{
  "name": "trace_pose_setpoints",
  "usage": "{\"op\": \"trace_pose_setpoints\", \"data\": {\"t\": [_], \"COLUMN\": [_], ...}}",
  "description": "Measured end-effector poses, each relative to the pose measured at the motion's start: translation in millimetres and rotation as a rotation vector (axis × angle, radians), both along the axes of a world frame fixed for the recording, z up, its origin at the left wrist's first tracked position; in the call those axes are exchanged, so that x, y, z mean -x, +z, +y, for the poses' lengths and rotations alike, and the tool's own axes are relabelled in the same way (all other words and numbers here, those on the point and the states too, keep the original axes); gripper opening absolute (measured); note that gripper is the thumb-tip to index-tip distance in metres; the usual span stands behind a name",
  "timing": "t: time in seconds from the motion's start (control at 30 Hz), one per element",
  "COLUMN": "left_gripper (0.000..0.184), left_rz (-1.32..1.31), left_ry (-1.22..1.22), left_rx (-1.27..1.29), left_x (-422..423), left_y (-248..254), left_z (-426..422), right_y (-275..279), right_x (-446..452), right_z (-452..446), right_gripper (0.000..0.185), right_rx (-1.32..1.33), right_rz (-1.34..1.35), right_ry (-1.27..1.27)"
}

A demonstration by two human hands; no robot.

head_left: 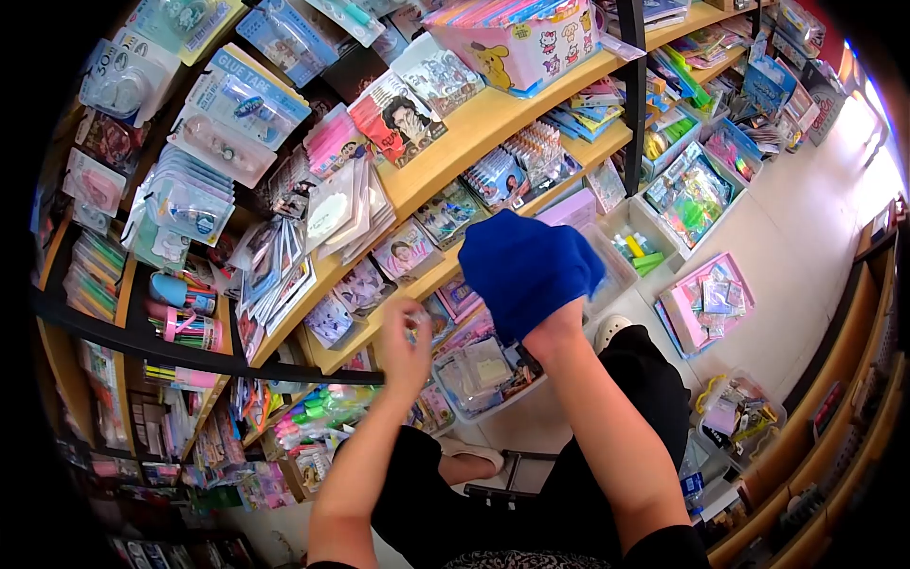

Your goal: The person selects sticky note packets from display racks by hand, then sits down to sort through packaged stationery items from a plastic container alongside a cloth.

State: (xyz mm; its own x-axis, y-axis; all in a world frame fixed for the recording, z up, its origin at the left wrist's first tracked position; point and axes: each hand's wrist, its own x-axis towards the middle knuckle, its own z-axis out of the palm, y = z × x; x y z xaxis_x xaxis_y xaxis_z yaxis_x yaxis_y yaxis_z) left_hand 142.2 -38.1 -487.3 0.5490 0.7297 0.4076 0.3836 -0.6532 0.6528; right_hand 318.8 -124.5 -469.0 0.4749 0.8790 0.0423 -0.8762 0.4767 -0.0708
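Observation:
A plain blue cloth (526, 270) is draped over my right hand (557, 327), hiding its fingers; the hand has hold of the cloth in front of the lower shelves. To its left, my left hand (406, 346) is raised with fingers curled inward as in a pinch. Whether something small sits between those fingers is too blurred to make out. Close behind the left hand stand small boxes of picture cards (363, 286) on the lower shelf (417, 286). Beneath both hands is a clear plastic bin (474, 379) holding packets.
A wooden shelf (493, 109) carries card packs and a pink cartoon box (531, 47). Blister-packed glue tapes (248, 95) hang at left. Several bins, a pink tray (706, 303) and a clear tub (739, 417) stand on the floor. A black shelf post (632, 95) rises behind.

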Motion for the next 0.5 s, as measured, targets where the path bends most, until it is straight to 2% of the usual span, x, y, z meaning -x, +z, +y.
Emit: {"op": "trace_pose_setpoints", "data": {"t": [0.07,0.13,0.2,0.27,0.3,0.4,0.5], "left_gripper": [0.017,0.023,0.029,0.034,0.037,0.042,0.053], "left_rz": [0.149,0.286,0.388,0.444,0.474,0.524,0.600], "left_ry": [0.041,0.139,0.355,0.438,0.483,0.528,0.549], "left_rx": [0.187,0.565,0.835,0.863,0.877,0.695,0.722], "left_x": [20.2,62.9,75.1,96.4,95.8,89.7,76.5], "left_y": [-88.0,-210.2,-249.5,-314.3,-322.4,-343.6,-352.1], "left_z": [-0.1,15.2,-1.1,-6.7,-9.9,-18.0,-13.7], "right_y": [5.8,7.5,4.8,3.9,6.4,4.8,10.8], "right_x": [1.5,0.0,-1.4,-3.1,-2.9,-2.5,-1.0], "right_z": [-7.5,-10.3,-8.1,-6.7,-7.0,-4.3,-0.4], "right_gripper": [0.036,0.041,0.043,0.042,0.041,0.042,0.046], "right_rx": [0.129,0.161,0.210,0.228,0.219,0.201,0.222], "right_rz": [0.026,-0.052,-0.041,-0.029,-0.022,-0.013,0.031], "right_ry": [-0.029,-0.033,-0.029,-0.039,-0.047,-0.039,-0.023]}}
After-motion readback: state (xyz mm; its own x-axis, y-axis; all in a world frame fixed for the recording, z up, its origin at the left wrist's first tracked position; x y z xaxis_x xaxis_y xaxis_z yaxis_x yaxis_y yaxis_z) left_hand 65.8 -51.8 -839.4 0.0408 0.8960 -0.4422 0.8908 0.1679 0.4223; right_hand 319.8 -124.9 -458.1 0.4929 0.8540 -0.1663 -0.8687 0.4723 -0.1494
